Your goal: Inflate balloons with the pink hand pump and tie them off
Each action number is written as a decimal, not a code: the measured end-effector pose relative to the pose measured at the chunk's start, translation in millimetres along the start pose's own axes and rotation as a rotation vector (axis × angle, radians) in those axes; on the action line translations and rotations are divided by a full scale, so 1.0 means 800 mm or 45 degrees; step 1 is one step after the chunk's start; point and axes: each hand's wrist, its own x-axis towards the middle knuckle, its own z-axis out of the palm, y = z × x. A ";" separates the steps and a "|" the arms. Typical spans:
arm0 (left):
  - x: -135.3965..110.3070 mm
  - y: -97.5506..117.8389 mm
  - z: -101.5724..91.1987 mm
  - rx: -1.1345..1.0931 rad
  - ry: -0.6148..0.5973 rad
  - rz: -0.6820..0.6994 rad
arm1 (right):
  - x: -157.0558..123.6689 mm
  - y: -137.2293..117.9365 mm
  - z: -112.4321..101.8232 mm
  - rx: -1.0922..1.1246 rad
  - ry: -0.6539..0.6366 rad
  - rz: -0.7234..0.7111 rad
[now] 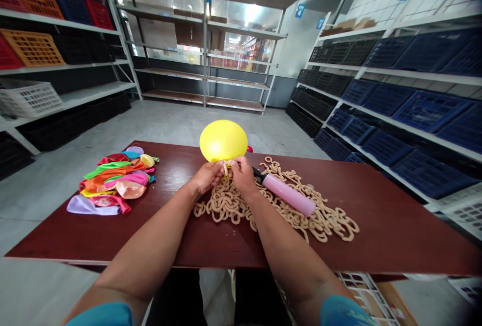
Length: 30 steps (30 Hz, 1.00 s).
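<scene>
A blown-up yellow balloon (pixel 223 139) stands at the table's far edge, its neck toward me. My left hand (pixel 208 177) is closed, fingertips pinching at the neck. My right hand (pixel 243 173) pinches there too, just beside the left. A short tan piece of cord (pixel 226 168) shows between the fingertips; the neck itself is mostly covered. Under and beside my hands spreads a pile of tan curled cord pieces (pixel 228 205). On this pile lies a pink hand pump (pixel 288 194) with a black end, close to my right hand.
Flat balloons in many colours (pixel 118 180) are heaped at the left of the brown table (pixel 158 235). Behind the yellow balloon, a bit of something red (pixel 249 149) shows. Shelves with blue crates (pixel 422 110) line the right; shelves with coloured crates (pixel 33 47) stand left.
</scene>
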 end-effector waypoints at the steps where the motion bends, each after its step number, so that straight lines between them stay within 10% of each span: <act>1: -0.001 0.001 0.001 0.007 0.007 -0.010 | 0.002 0.002 -0.001 -0.042 0.051 -0.026; 20: -0.010 0.000 -0.001 0.381 -0.244 -0.189 | 0.002 0.009 0.007 -0.188 0.246 -0.007; 26: 0.002 0.005 -0.014 1.228 0.430 0.146 | -0.001 0.014 0.018 -0.180 0.145 0.057; 30: 0.013 0.006 -0.025 1.736 0.722 -0.002 | -0.010 0.013 0.023 -0.352 -0.089 -0.049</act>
